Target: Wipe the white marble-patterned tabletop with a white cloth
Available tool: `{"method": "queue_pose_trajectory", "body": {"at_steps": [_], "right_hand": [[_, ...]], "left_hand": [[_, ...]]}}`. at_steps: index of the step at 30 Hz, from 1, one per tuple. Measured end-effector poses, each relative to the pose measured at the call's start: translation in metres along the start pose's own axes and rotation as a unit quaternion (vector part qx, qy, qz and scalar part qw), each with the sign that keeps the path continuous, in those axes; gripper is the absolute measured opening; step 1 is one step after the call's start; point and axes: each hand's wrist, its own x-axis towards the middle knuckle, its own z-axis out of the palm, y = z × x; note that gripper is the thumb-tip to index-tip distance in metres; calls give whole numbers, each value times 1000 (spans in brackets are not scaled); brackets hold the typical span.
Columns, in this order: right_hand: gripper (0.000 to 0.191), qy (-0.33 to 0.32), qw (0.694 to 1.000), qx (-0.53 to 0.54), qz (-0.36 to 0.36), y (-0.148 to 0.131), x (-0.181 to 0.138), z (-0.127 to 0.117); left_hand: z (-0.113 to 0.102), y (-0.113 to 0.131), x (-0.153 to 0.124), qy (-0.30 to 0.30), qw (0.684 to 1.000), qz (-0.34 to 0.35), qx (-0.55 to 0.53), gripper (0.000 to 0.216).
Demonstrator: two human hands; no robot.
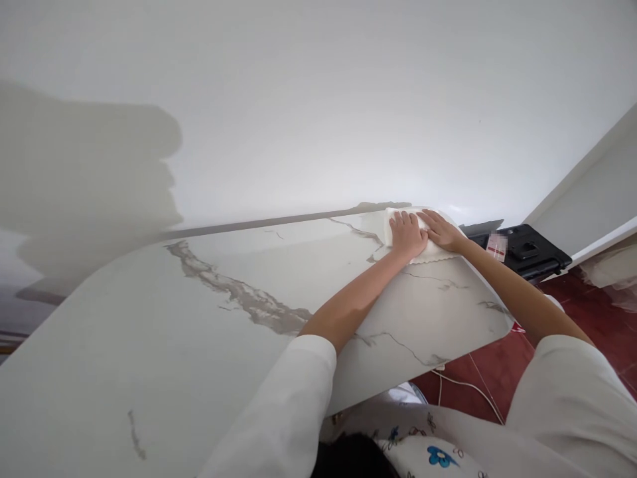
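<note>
A white cloth (426, 254) with a scalloped edge lies on the marble-patterned tabletop (213, 372), at its far right end by the wall. My left hand (407, 236) presses on the cloth with bent fingers and grips it. Right beside it, my right hand (440, 231) rests on the cloth's right part, fingers stretched out and lying flat. The two hands nearly touch at the thumb and fingertips. Parts of the cloth are covered by both hands.
A white wall (318, 106) runs along the table's far edge. Beyond the right end sits a black case (535, 249) with a label. Below are a red floor (497, 372) and a white cable (468, 384). Flower-printed fabric (423, 458) shows at the bottom.
</note>
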Motion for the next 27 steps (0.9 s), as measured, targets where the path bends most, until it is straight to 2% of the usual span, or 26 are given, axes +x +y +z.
{"method": "queue_pose_trajectory", "body": {"at_steps": [4,10,19,23,27], "right_hand": [[63,-1,1000,-2,-10,-7,-26,-5],[60,7,999,-5,-42,-31,-78,-13],[62,23,999,-27,-26,-66,-152,-22],[62,11,999,-34,-23,-77,-173,-26],[61,7,999,-34,-21,-84,-180,-29]], "left_hand": [[-6,13,-22,-9,1000,12,3,57],[-20,36,-73,-34,999,37,-4,61],[-36,69,-133,-54,995,81,17,63],[-38,78,-152,-55,994,89,32,63],[-40,81,-160,-55,993,98,35,64]]}}
